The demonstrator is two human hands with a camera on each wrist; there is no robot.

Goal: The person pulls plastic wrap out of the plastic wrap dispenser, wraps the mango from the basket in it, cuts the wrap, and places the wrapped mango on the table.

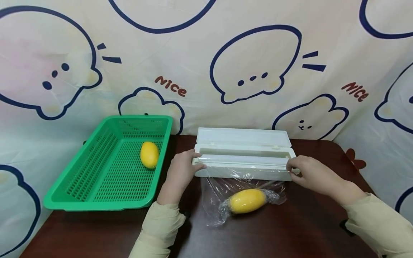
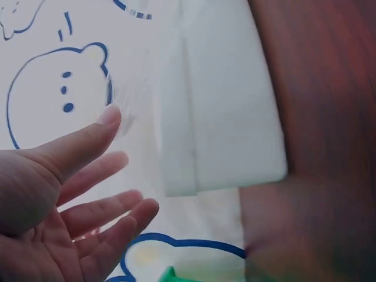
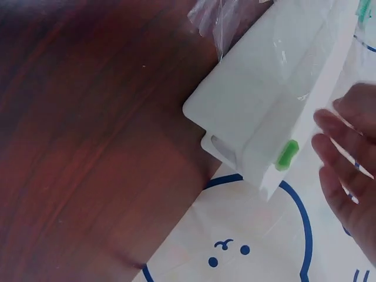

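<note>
At left end of white cling-film dispenser (image 1: 232, 174), centre of frame in head view: left hand (image 1: 180, 168), with thumb and forefinger parted at the corner. In left wrist view, spread, fairly straight fingers at lower left, just beside the white box. Firm contact: can't tell. At right end of same box: right hand (image 1: 313, 173), with thumb and forefinger close to the end wall. In right wrist view, spread, loosely bent fingers at right edge of frame, slightly blurry, near green tab (image 3: 287, 155) on the box. Contact here: can't tell either.

Open dispenser in head view, with lid (image 1: 243, 137) tipped back toward the wall side and film roll (image 1: 242, 159) lengthwise inside. Over the front wall and down onto dark brown surface (image 1: 306, 229): clear film sheet (image 1: 211, 200). In that film, lower centre of frame: yellow fruit (image 1: 247, 200), lying on its side, with bunched, crinkled film at both ends.

Left of frame, on the surface: green perforated basket (image 1: 96, 205). Inside, near its right wall: second yellow fruit (image 1: 149, 154). Across upper half: pale cloth backdrop (image 1: 193, 64) with navy-outlined cartoon animals and red-brown "Nice" lettering (image 1: 170, 86). Toward bottom of frame, on both forearms: pale puffy sleeves (image 1: 161, 222).
</note>
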